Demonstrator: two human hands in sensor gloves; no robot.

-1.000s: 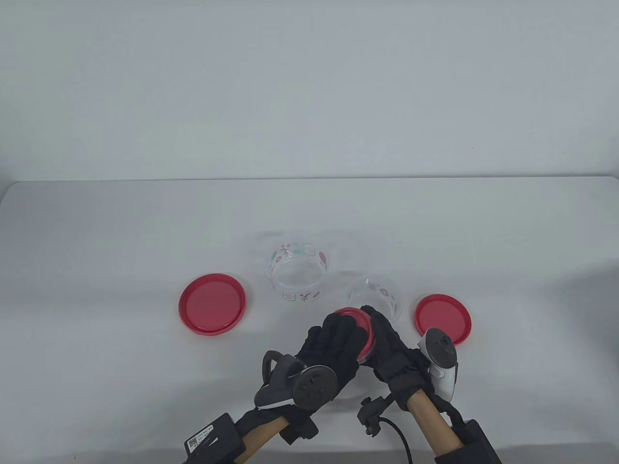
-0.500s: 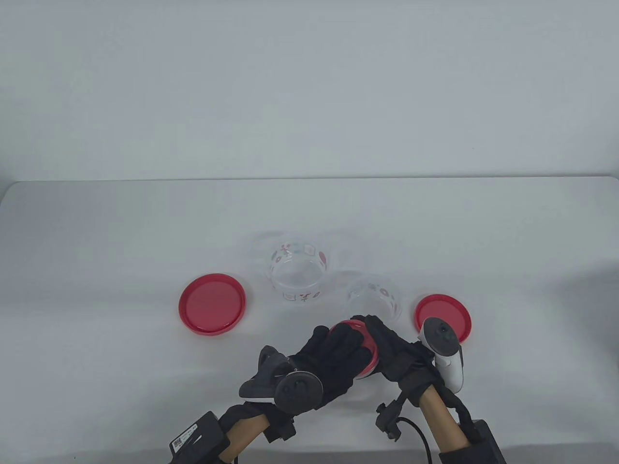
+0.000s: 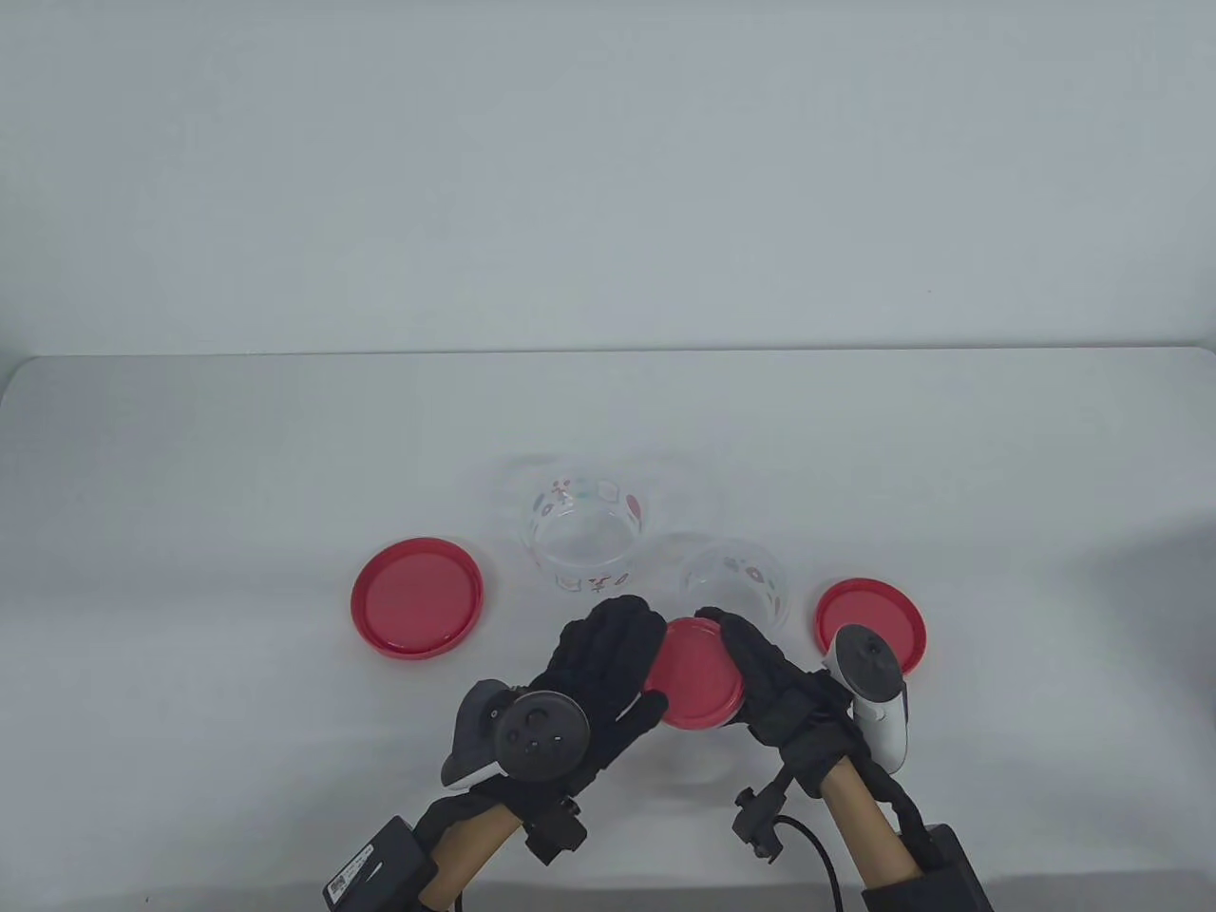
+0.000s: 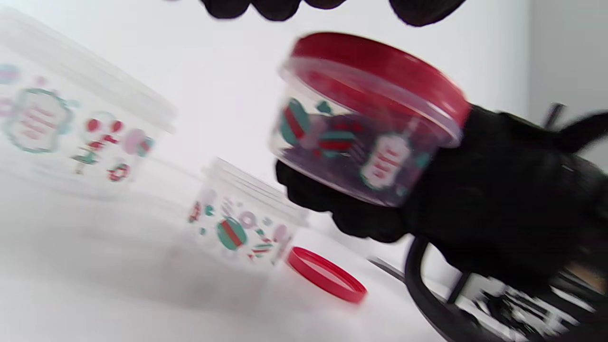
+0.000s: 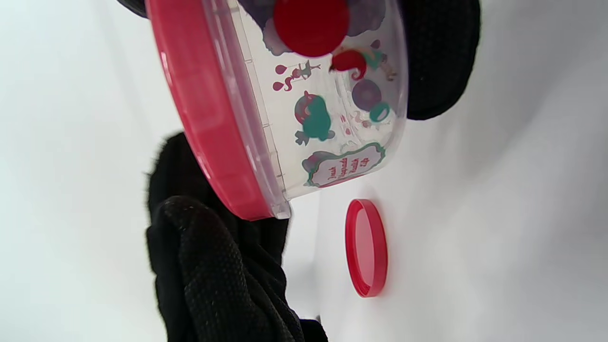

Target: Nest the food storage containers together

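A small clear printed container point(image 4: 361, 142) with a red lid point(image 3: 693, 679) on it is held off the table by my right hand point(image 3: 765, 679), which grips its body from below and the right. My left hand point(image 3: 613, 660) lies spread at the lid's left edge; in the left wrist view its fingertips point(image 4: 275, 7) hang just above the lid with a gap. A large open container point(image 3: 584, 537) and a medium open container point(image 3: 736, 579) stand upright on the table behind the hands. The lidded container also fills the right wrist view point(image 5: 323, 104).
A large red lid point(image 3: 416, 597) lies flat left of the large container. A smaller red lid point(image 3: 869, 608) lies right of the medium container, partly behind my right tracker. The white table point(image 3: 237, 456) ends at a white wall at the back.
My left hand has slid left off the top of the small container's lid, so the lid now shows whole. The right hand has kept hold of the container and tipped it more upright.
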